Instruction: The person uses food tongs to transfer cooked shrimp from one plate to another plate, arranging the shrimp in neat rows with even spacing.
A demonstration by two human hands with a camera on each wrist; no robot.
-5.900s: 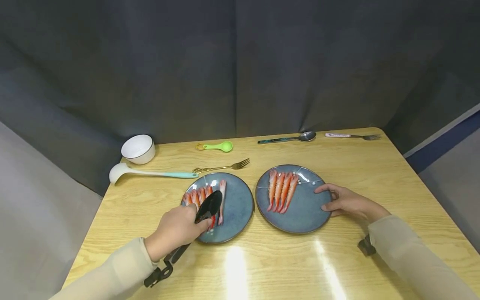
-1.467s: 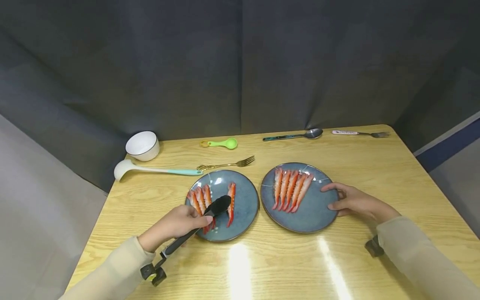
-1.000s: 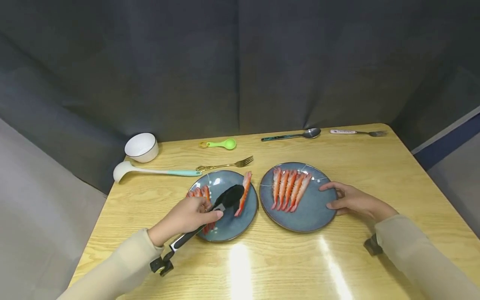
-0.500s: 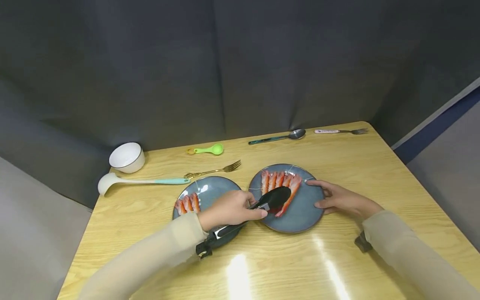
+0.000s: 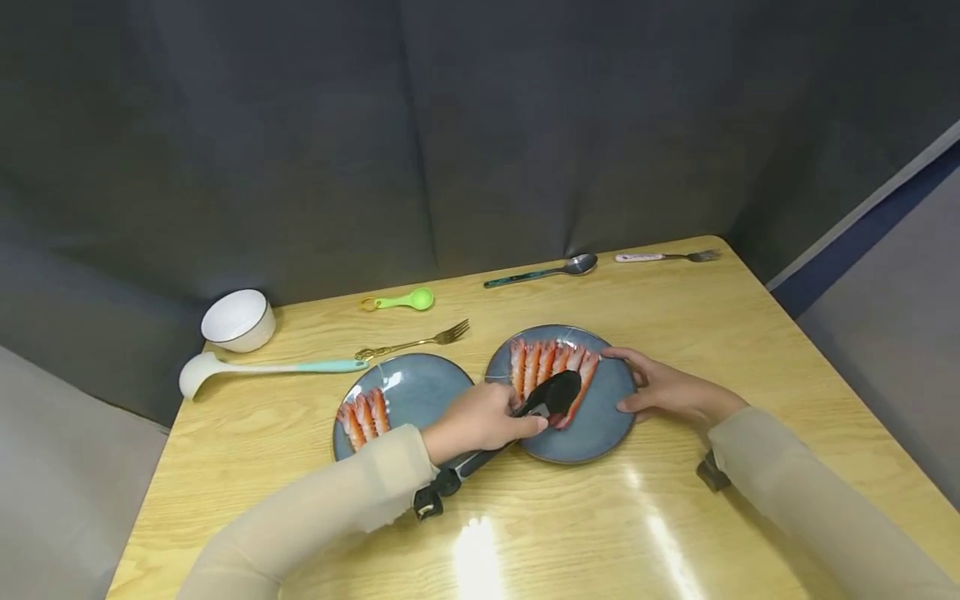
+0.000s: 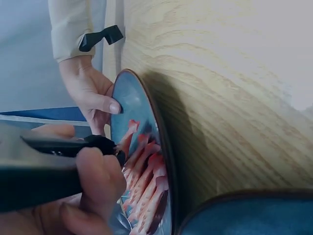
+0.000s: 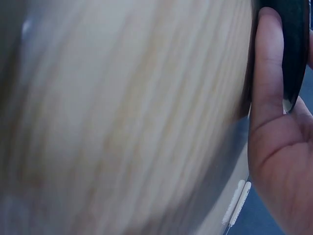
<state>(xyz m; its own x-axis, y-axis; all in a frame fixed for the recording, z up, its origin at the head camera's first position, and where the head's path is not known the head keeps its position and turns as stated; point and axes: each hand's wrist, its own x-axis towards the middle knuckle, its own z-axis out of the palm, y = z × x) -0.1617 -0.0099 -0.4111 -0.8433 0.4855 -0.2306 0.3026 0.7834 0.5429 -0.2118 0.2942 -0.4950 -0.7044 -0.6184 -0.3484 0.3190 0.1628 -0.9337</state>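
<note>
My left hand (image 5: 480, 421) grips black tongs (image 5: 558, 392), their tips low over the right blue plate (image 5: 611, 417). At the tips is a red-and-white shrimp (image 5: 588, 379), the rightmost in a row of several shrimp (image 5: 531, 367) on that plate. My right hand (image 5: 667, 387) pinches the plate's right rim, thumb on top and fingers reaching beneath, as the plate edge (image 7: 293, 54) in the right wrist view shows. On the left blue plate (image 5: 431, 387), partly hidden by my left arm, three shrimp (image 5: 363, 417) lie at the left side.
A white bowl (image 5: 238, 321) and a ladle (image 5: 262, 367) with a turquoise handle are at the back left. Behind the plates lie a gold fork (image 5: 412, 342), a green measuring spoon (image 5: 405, 300), a dark-handled spoon (image 5: 543, 272) and a pink-handled fork (image 5: 667, 257). A dark curtain (image 5: 480, 125) borders the table's back.
My left hand has carried a shrimp in the tongs from the left plate rightward to the end of the right plate's row. My right hand has kept its hold on the right plate.
</note>
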